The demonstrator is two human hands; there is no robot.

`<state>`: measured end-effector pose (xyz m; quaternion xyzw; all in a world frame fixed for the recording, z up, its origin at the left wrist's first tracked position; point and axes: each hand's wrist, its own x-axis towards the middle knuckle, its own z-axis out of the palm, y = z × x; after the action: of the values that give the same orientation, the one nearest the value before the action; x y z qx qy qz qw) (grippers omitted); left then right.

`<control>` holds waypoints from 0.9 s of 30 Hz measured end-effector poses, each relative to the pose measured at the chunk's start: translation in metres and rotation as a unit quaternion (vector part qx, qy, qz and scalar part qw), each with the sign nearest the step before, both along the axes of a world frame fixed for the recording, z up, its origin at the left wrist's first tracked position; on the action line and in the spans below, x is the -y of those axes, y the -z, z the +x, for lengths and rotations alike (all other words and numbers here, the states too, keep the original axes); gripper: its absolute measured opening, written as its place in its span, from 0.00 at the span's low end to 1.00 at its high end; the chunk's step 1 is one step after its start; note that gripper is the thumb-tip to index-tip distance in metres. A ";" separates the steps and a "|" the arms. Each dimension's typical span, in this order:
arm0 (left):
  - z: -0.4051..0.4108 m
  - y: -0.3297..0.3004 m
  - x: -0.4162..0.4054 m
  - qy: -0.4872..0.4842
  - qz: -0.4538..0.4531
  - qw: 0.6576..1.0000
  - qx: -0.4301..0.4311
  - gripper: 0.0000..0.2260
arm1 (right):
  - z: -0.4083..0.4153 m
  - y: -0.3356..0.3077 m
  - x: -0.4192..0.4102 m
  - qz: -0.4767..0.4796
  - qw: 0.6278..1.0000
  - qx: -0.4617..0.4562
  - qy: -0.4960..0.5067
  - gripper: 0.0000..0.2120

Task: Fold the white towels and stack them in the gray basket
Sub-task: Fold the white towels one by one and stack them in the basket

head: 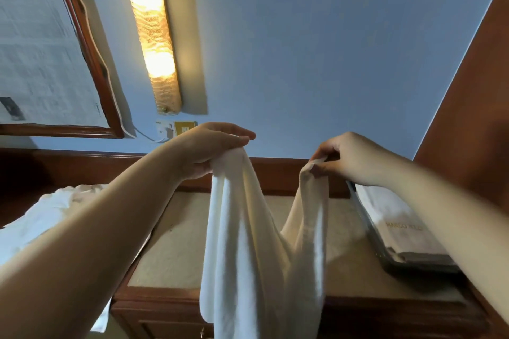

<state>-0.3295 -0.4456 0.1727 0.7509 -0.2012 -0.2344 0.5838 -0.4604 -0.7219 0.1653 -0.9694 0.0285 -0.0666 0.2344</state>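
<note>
Your left forearm (82, 234) fills the lower left, reaching up to your left hand (209, 146), whose fingers curl over one top corner of the white towel (248, 242) and grip it bunched beneath the palm. Your right hand (349, 158) pinches the other top corner between thumb and fingertips, level with the left and a little apart from it. Between the two hands the towel's upper edge sags in a dip, and the rest hangs down in long folds in front of the beige tabletop (176, 245), its lower end running out of view at the bottom. On the tabletop to your right sits the gray basket (396, 261), holding a folded white towel with gold lettering (396, 223), just under your right wrist. More white cloth (44, 215) lies heaped at the left behind your forearm.
</note>
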 end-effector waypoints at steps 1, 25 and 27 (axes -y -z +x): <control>-0.001 0.000 -0.001 0.006 -0.010 1.000 0.006 0.08 | 0.001 0.002 -0.002 -0.025 0.999 0.019 -0.010 0.07; -0.026 0.039 -0.005 0.109 0.161 0.925 0.326 0.19 | -0.005 0.042 -0.064 0.187 0.975 0.066 -0.099 0.12; -0.026 0.062 -0.006 0.076 0.160 0.930 0.323 0.18 | -0.005 0.048 -0.064 0.174 0.974 0.100 -0.107 0.12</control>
<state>-0.3558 -0.4400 0.1110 0.8519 -0.3953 -0.0519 0.3396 -0.4651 -0.6577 0.1176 -0.8996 -0.0883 -0.1316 0.4070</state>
